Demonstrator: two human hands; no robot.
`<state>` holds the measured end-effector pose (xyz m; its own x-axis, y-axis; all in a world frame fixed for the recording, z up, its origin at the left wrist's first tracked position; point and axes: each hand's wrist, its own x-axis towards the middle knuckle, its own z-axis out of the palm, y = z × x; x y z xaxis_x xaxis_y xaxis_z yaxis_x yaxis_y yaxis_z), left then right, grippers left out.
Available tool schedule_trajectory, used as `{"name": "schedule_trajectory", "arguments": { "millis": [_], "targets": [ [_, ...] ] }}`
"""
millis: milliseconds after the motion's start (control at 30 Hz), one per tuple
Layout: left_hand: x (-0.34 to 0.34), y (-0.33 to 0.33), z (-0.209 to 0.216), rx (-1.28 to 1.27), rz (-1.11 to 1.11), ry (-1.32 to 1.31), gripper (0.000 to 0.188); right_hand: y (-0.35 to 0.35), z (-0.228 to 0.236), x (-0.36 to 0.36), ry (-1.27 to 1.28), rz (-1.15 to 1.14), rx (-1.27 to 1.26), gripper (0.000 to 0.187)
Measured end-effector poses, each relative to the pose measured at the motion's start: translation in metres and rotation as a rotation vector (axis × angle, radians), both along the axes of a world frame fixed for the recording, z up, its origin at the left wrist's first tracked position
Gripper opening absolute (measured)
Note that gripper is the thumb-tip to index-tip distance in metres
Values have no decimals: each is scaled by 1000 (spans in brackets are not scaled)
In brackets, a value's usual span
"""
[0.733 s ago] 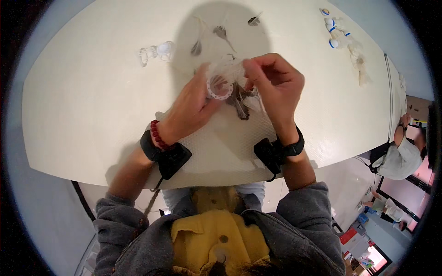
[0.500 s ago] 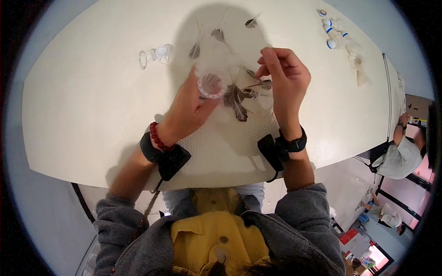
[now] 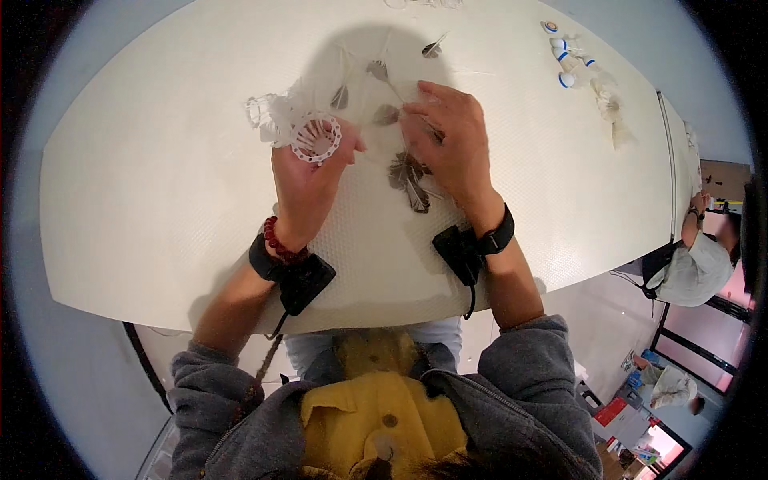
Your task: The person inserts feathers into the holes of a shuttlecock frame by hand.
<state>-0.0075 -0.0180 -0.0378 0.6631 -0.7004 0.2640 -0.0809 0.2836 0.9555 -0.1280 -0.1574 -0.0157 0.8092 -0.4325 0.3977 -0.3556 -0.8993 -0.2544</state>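
Observation:
My left hand [image 3: 308,188] is closed around a white openwork plastic shuttlecock skirt [image 3: 318,138], its holed ring rim turned up toward me. Just beyond the hand is another white cage-like plastic piece [image 3: 260,110], partly covered by the held one. My right hand [image 3: 452,144] is pinched, with a dark-tipped feather [image 3: 386,114] at its fingertips. Below that hand, several dark feathers [image 3: 412,180] lie in a small pile, partly hidden by the fingers. Farther off, loose single feathers [image 3: 341,98] are spread on the white table [image 3: 160,200].
Several shuttlecocks with blue bands [image 3: 566,79] and pale feathers [image 3: 614,120] lie at the far right of the table. Black devices [image 3: 306,284] with cables are strapped to both wrists. Other people [image 3: 690,268] are beyond the right edge.
My left hand has moved left with the plastic skirt, next to the other white piece. My right hand has shifted left, away from the pile, and a feather now shows at its fingertips.

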Motion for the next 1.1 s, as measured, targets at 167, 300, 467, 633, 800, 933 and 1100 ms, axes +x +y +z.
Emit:
{"name": "schedule_trajectory", "arguments": {
  "millis": [167,300,467,633,800,933,1100],
  "targets": [
    [-5,-4,0,-25,30,15,14,-18,-26,1,-318,17,70,22],
    [-7,1,8,66,21,79,13,2,-20,19,-234,52,94,25],
    [-9,1,14,172,69,37,15,4,0,51,112,-129,118,30],
    [-7,0,6,171,72,4,16,-11,-2,55,59,-217,278,30],
    [-6,1,10,201,67,-87,14,-9,13,48,195,-185,388,25],
    [-5,-1,10,160,64,-34,11,-2,11,39,-52,-51,604,23],
    [-7,-1,14,199,40,59,11,20,15,14,-427,-91,1347,21]
  ]
}}
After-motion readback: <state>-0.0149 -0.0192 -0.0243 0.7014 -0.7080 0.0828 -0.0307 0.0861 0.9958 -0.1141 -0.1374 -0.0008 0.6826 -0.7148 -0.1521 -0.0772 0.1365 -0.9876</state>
